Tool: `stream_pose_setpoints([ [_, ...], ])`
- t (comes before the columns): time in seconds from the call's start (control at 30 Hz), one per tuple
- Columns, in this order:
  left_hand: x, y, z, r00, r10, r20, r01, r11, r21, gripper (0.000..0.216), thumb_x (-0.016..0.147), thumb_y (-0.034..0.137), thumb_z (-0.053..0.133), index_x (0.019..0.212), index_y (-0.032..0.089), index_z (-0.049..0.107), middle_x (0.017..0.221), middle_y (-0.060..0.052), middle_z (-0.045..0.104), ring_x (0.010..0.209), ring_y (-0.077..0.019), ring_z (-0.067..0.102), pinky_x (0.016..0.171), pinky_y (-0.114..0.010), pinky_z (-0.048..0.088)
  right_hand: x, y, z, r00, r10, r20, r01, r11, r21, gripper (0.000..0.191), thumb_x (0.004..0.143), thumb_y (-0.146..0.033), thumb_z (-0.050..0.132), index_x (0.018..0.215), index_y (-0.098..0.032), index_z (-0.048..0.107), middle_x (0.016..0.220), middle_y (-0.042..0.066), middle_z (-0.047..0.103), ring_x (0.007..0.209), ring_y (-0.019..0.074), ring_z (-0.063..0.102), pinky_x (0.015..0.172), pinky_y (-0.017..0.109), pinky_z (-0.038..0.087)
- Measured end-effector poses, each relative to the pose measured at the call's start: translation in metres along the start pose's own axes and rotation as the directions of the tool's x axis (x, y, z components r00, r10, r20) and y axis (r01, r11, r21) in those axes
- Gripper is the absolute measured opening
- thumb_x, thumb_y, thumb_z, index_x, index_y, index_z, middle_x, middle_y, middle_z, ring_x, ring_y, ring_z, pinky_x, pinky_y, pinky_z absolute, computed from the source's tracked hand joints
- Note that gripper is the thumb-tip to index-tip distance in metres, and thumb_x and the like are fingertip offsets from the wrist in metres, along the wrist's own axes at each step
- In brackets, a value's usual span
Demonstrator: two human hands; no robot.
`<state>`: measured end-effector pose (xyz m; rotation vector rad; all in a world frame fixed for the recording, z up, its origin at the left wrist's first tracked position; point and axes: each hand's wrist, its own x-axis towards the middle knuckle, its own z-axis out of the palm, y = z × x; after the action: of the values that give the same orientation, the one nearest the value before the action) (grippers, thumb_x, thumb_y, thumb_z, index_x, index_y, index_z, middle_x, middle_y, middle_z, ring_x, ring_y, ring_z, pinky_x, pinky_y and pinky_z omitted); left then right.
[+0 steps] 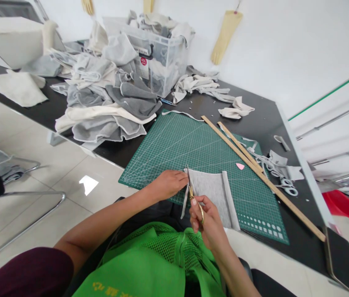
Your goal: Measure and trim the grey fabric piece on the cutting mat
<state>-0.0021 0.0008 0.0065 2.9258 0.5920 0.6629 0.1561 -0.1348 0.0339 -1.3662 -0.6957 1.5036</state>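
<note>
The trimming of the gray cloth (pixel 209 189) looks well along on its left side, though not visibly finished. This piece lies at the lower centre of the frame, over the near edge of the green mat (pixel 168 148). A narrow strip (pixel 185 205) hangs apart from its left edge below the blades, so that stretch appears cut; the part by the fingers, near the upper left corner, seems left, though whether it is joined there is hidden. The left hand (pixel 171 184) has its grip pinched together on that corner. The right hand (pixel 206 215) has its grip closed around the handles of the scissors (pixel 191 191), whose blades point up the frame beside the left fingertips. The cloth's right edge is rolled or folded over and shows no cut. Cut scraps (pixel 281 160) lie at the right of the frame on the dark counter (pixel 264 123), which suggests other trimming is done, while a large heap of fabric (pixel 100 103) fills the upper left; whether those pieces are trimmed cannot be told.
</note>
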Motion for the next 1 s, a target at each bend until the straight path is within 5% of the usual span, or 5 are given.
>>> stream_pose_setpoints([
  [1.0, -0.0023, -0.001, 0.0027, 1.0, 0.006, -0.018, -0.006, 1.0, 0.021, 0.016, 0.098, 0.013, 0.048, 0.1, 0.012, 0.064, 0.106, -0.011, 0.071, 0.098, -0.0215, 0.069, 0.085, -0.034, 0.058, 0.0067, -0.0017, 0.0014, 0.999, -0.029, 0.013, 0.03, 0.999, -0.03, 0.041, 0.085, -0.056, 0.075, 0.092, -0.022, 0.053, 0.058, -0.011, 0.044, 0.039, 0.0039, 0.037, 0.036, 0.016, 0.029],
])
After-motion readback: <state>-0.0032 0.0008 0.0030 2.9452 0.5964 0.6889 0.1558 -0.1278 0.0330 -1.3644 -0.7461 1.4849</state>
